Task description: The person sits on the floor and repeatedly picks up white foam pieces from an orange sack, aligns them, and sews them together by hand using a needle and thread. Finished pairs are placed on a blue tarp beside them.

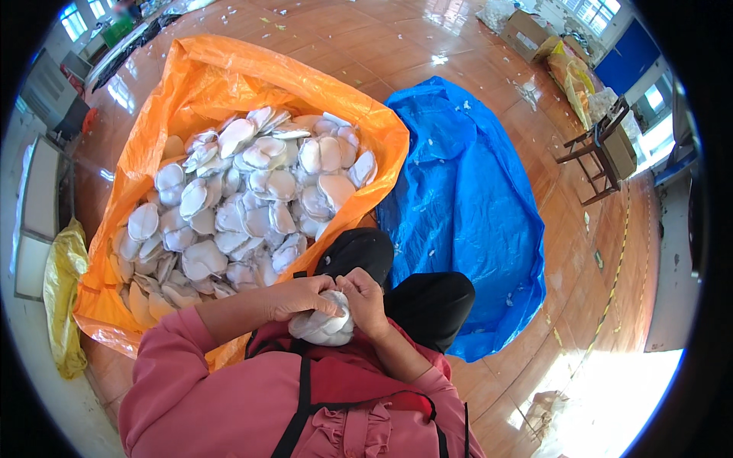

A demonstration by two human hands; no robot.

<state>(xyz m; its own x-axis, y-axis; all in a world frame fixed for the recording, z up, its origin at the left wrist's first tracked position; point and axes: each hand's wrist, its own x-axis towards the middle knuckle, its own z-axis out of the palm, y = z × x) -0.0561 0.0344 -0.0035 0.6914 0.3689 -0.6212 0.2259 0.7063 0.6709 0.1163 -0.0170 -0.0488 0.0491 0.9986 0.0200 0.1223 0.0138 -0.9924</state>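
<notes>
In my lap I hold a white, soft, lobed padded piece (324,325), its exact kind unclear. My left hand (304,296) grips it from the left, the thumb across its top. The fingers of my right hand (363,304) are bent and pinched at its upper right edge, close beside the left fingertips. Just beyond my hands stands a large orange plastic bag (217,65), its mouth spread wide. Heaped inside it are many similar white padded pieces (263,187), rounded and lobed.
A blue plastic sheet or bag (466,221) lies spread to the right of my knees. White scraps dot the tiled floor (565,267). A wooden chair (607,156), a cardboard box (524,34) and a yellow sack (569,80) stand at the far right. Another yellow sack (65,298) lies at the left.
</notes>
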